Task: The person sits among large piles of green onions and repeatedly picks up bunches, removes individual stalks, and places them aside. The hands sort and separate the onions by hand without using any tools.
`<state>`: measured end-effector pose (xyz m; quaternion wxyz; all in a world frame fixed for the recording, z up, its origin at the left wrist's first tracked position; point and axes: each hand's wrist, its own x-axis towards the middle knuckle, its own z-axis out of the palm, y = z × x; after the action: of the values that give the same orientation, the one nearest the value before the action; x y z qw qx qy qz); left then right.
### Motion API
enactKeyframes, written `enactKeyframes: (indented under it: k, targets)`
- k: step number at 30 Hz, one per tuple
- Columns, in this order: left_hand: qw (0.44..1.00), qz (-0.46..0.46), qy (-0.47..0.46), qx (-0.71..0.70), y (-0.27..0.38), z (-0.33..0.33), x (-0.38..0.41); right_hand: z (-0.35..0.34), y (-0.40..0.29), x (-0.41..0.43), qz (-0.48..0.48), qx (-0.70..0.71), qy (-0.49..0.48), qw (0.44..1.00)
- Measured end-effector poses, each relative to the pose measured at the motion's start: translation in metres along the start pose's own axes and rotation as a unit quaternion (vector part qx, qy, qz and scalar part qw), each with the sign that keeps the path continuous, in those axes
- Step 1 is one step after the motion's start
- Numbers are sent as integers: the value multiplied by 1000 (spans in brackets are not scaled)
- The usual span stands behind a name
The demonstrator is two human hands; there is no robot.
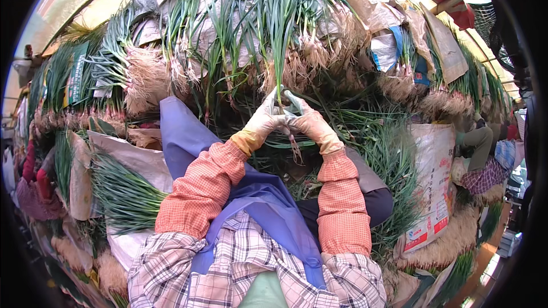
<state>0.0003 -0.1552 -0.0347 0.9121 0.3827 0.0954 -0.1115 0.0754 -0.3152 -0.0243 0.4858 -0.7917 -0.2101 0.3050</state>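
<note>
Both my hands wear pale, stained gloves and meet at the middle of the view. My left hand [265,122] closes its fingers on the stalk of a young allium plant [293,139], whose bulb and roots hang below the fingers. Its long green leaves point up and away from me. From the other side, my right hand [309,120] touches the same stalk with its fingertips; how firmly it grips cannot be told. Just beyond my hands, bunches of similar plants [299,47] lie over a raised bank with roots towards me.
Loose green leaves [385,154] lie at the right. A bundle of green plants [124,192] rests on a white sack [160,171] at the left. A printed sack [432,179] covers rooted bundles at the right. Other people [38,192] sit at both far sides.
</note>
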Motion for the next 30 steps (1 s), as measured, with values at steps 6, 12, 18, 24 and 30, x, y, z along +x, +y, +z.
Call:
enactKeyframes:
  k: [6, 12, 18, 24, 30]
  targets:
    - [985, -128, -83, 78, 50, -6, 2, -20, -16, 40, -91, -290, 80, 949]
    - [985, 137, -108, -18, 132, 21, 8, -127, -46, 59, 234, -113, -343, 903]
    - [961, 176, -163, -138, 152, 36, 39, -241, -52, 148, 146, -450, 305, 827]
    - [990, 113, -49, -72, 124, 27, 100, -159, -56, 120, 20, -395, 247, 885]
    - [994, 79, 74, 3, 75, -10, 124, -84, -71, 75, 105, -3, -44, 993]
